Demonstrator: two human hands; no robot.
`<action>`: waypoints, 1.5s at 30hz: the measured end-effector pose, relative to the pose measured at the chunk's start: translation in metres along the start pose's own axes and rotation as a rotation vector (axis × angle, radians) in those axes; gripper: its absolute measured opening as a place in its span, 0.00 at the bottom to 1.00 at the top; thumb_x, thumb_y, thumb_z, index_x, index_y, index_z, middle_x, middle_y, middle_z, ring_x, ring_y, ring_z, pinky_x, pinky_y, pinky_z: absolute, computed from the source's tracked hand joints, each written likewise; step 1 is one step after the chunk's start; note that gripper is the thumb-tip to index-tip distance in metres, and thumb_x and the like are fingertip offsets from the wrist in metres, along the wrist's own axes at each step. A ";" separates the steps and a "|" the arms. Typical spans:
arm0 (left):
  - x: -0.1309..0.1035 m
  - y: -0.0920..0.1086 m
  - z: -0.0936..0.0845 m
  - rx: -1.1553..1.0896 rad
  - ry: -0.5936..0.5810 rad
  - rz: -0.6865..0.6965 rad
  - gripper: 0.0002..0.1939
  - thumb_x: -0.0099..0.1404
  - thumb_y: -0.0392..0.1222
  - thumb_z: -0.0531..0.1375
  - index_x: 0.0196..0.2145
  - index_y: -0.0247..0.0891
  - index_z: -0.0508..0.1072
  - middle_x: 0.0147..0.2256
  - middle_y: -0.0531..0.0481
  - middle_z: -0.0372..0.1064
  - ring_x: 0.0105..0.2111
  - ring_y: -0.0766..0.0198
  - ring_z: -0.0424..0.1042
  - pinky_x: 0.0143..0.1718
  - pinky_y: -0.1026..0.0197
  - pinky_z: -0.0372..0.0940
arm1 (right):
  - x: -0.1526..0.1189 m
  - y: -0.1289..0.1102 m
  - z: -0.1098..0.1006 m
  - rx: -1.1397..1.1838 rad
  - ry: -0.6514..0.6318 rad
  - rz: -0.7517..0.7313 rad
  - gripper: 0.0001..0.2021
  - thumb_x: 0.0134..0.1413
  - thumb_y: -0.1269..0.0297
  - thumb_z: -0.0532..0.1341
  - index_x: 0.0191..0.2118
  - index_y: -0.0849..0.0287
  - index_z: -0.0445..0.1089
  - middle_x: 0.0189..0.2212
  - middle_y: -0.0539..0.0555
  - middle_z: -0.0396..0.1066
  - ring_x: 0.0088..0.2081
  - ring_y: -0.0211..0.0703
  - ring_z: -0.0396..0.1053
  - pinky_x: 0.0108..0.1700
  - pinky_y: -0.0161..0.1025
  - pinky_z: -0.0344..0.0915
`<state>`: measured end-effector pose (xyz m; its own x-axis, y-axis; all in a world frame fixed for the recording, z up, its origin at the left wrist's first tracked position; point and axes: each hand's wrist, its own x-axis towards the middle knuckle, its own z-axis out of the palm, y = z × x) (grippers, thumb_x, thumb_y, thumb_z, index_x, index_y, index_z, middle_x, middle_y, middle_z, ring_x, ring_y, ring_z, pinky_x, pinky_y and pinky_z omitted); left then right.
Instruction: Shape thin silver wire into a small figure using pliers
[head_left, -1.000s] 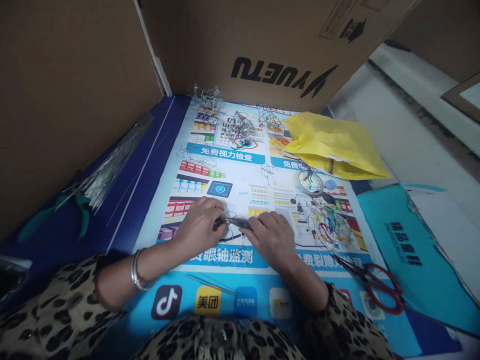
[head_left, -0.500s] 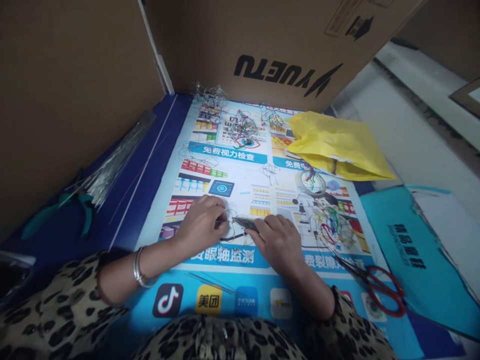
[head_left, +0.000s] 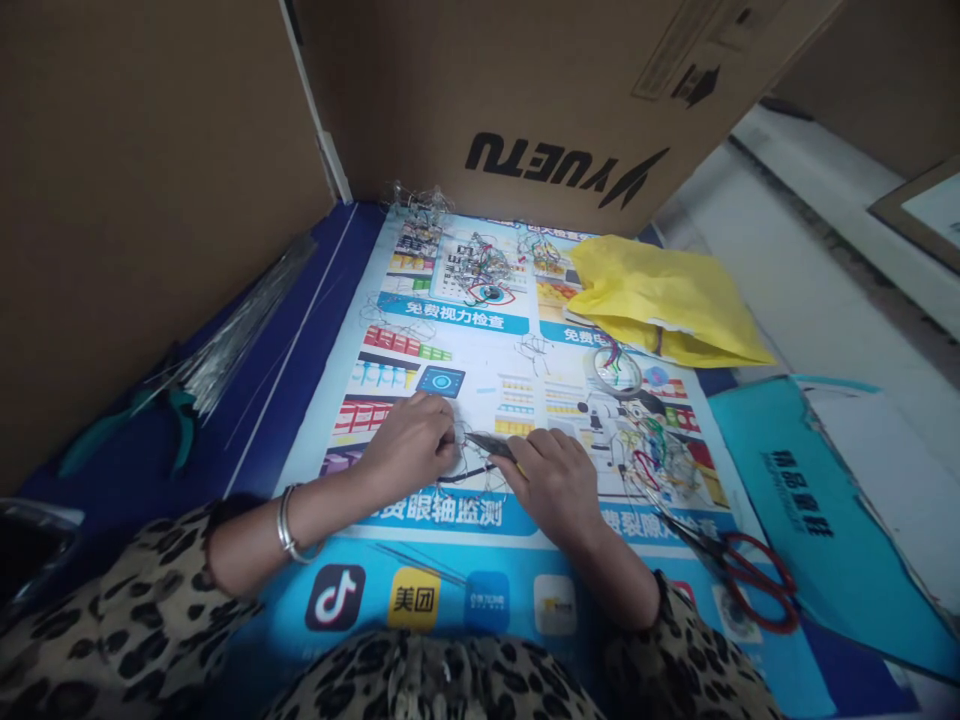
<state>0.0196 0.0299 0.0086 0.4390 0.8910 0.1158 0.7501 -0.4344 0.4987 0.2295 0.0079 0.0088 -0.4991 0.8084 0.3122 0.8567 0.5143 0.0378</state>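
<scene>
My right hand [head_left: 551, 480] is closed around a pair of pliers [head_left: 487, 443], whose narrow jaws point left. Thin bent wire [head_left: 463, 462] lies at the jaw tips and runs toward my left hand [head_left: 416, 435]. The fingers of my left hand are curled and pinched on that wire, just left of the pliers. Below the pliers a dark, thicker strand [head_left: 461, 478] crosses the printed sheet. What the jaws grip is too fine to make out.
Red-handled scissors [head_left: 754, 580] lie at the right by tangled coloured wires [head_left: 660, 455]. A tape roll [head_left: 616, 372] and yellow bag [head_left: 667, 300] are behind. Left are green-handled pliers [head_left: 184, 430] and straight wires [head_left: 240, 335]. A cardboard box [head_left: 555, 90] walls the back.
The camera view has shifted slightly. My left hand has turned a little, its fingers closing more tightly by the wire. The pliers stay in nearly the same place.
</scene>
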 end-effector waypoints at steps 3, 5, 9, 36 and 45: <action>0.000 0.001 -0.003 0.013 0.020 -0.015 0.04 0.53 0.32 0.55 0.22 0.36 0.67 0.32 0.46 0.67 0.38 0.55 0.64 0.39 0.53 0.60 | 0.000 0.001 -0.001 -0.007 -0.005 0.008 0.14 0.58 0.55 0.55 0.28 0.58 0.67 0.24 0.53 0.63 0.30 0.42 0.57 0.33 0.39 0.49; -0.001 0.001 -0.005 0.019 0.037 -0.014 0.04 0.52 0.33 0.54 0.23 0.37 0.67 0.33 0.46 0.67 0.37 0.55 0.64 0.38 0.53 0.60 | 0.000 0.002 -0.002 -0.006 -0.010 0.013 0.14 0.58 0.54 0.55 0.28 0.58 0.67 0.24 0.53 0.63 0.30 0.42 0.57 0.33 0.39 0.49; -0.001 -0.001 -0.006 0.023 0.031 -0.021 0.03 0.52 0.33 0.54 0.23 0.37 0.67 0.32 0.46 0.67 0.38 0.55 0.64 0.38 0.53 0.60 | 0.000 0.003 0.000 0.019 -0.011 0.015 0.14 0.58 0.54 0.55 0.28 0.58 0.68 0.24 0.53 0.64 0.30 0.42 0.58 0.34 0.39 0.50; 0.000 -0.004 -0.003 -0.020 0.008 0.008 0.04 0.52 0.32 0.53 0.23 0.37 0.65 0.29 0.46 0.66 0.35 0.57 0.64 0.36 0.55 0.59 | 0.004 0.007 -0.010 -0.021 -0.070 -0.078 0.11 0.56 0.55 0.57 0.31 0.57 0.68 0.28 0.54 0.65 0.33 0.45 0.58 0.36 0.41 0.48; 0.000 -0.005 -0.003 0.017 -0.013 0.013 0.03 0.55 0.34 0.53 0.25 0.37 0.66 0.31 0.47 0.67 0.37 0.56 0.65 0.37 0.55 0.60 | 0.003 0.008 -0.018 -0.032 -0.065 -0.097 0.11 0.57 0.55 0.57 0.31 0.57 0.69 0.24 0.52 0.64 0.30 0.43 0.58 0.34 0.40 0.48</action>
<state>0.0144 0.0324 0.0090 0.4552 0.8835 0.1107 0.7524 -0.4481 0.4828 0.2372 0.0093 0.0269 -0.5860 0.7729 0.2433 0.8075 0.5821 0.0957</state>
